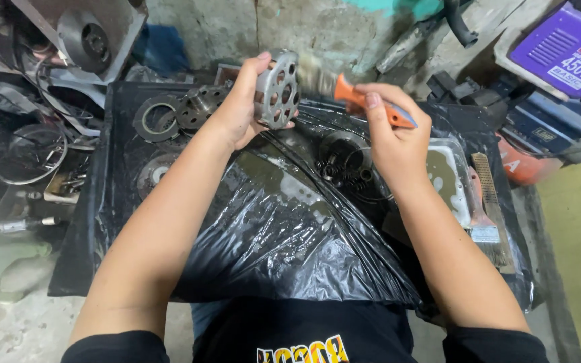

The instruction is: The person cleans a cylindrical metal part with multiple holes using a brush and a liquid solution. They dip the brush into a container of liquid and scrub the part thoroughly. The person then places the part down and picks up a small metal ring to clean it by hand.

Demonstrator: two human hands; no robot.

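So the left hand (240, 107) is clamped around a round metal part (277, 91), held up over the black plastic sheet (270, 235). The part's a grey, drum-shaped casting, its face ringed with round holes, looking dull and greasy. The right hand (395, 138) is closed on a brush (364, 101) with an orange handle, and the bristles sit right against the part's edge, a bit blurred. Under the hands there's oily liquid pooled on the sheet and a pile of small rings (344, 171). More discs (179, 111) lie at the sheet's far left corner, and another brush (489, 208) rests by a tray (448, 178) on the right.
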